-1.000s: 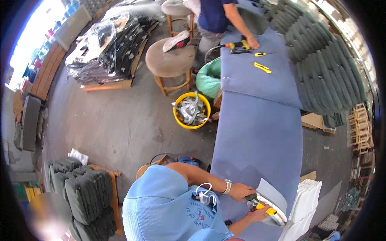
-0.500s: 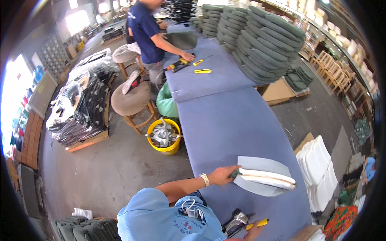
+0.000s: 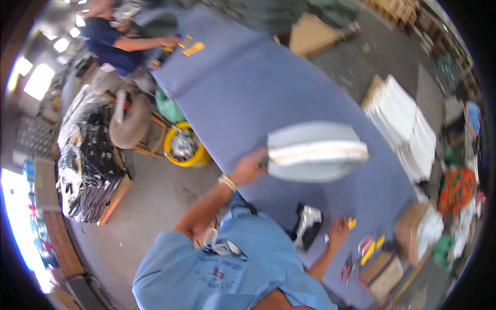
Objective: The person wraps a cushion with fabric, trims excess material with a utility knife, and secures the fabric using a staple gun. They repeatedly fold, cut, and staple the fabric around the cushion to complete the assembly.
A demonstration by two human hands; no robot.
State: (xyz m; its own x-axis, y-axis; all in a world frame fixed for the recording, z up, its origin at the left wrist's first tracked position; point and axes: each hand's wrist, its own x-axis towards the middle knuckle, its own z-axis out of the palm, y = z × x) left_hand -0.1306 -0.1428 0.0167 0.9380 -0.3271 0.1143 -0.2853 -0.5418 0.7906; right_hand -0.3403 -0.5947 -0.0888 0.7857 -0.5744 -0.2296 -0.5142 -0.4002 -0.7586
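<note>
Head view: blue table [image 3: 243, 103] beneath pale pad [image 3: 315, 153], grey floor [image 3: 147, 204], yellow bucket [image 3: 199, 159]

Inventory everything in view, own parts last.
Table: one, blue-grey, across the middle
Padded piece: one, white and pale grey, in the left hand
Small tool: one, yellow, in the right hand
Bulky tool: one, silver-black, on the table
Long tool: one, yellow, right of the right hand
Bucket: one, yellow, left of the table
Bag: one, green, beside the bucket
Stool: one clear, brown, near the bucket
Wrapped stack: one, black, far left
Sheet piles: two, white, right of the table
Co-worker: one, dark blue top, upper left
The rest: too blurred to count
Shirt: one, light blue, lower middle
Left hand, right hand: one each, bare
</note>
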